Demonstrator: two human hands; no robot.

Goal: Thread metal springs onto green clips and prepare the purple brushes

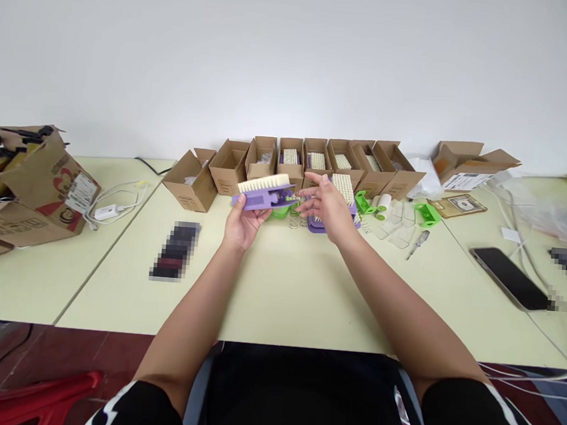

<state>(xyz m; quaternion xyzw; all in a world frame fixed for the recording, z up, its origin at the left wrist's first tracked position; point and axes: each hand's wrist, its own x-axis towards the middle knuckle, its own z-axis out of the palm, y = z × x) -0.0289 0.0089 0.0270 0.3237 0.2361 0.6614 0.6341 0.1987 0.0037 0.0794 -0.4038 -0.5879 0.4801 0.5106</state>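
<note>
My left hand (246, 226) grips a purple brush (264, 194) with cream bristles facing up, holding it tilted above the table. To its right my right hand (327, 206) hovers with its fingers spread and nothing visible in them. Behind and below the right hand lie more purple brushes (344, 188) with cream bristles, partly hidden by it. Thin metal springs (294, 221) and a green part (280, 210) rest on the table between the hands, behind the held brush.
A row of small cardboard boxes (186, 195) lines the wall, some holding bristled pieces. Green plastic frames (427, 215), clear plastic covers (400, 231) and a pen-like tool (418, 245) lie right. A phone (511, 277) and cables are farther right; a large carton (44, 194) stands left.
</note>
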